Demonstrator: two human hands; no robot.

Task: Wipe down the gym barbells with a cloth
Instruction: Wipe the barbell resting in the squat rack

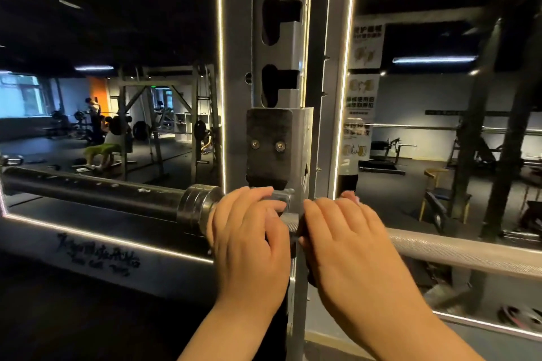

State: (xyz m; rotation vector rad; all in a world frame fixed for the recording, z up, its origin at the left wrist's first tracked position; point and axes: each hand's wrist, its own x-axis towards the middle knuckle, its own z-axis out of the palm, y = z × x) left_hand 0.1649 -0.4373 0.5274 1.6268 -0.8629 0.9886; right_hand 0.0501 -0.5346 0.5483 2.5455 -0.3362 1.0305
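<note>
A barbell lies across the rack at chest height. Its knurled silver shaft [469,252] runs off to the right, and its dark sleeve [96,193] with a steel collar [196,205] runs to the left. My left hand [249,237] lies over the shaft just right of the collar, fingers bent over the top toward the rack hook. My right hand [346,243] wraps over the shaft just right of the upright. A short bare piece of shaft [289,221] shows between them. I cannot make out a cloth; both palms are hidden.
The grey rack upright [278,53], with cut-out slots and a black padded hook plate [268,146], stands straight ahead. Behind it are LED-edged wall mirrors [117,67] reflecting gym machines and people. A wooden chair [440,193] shows at the right.
</note>
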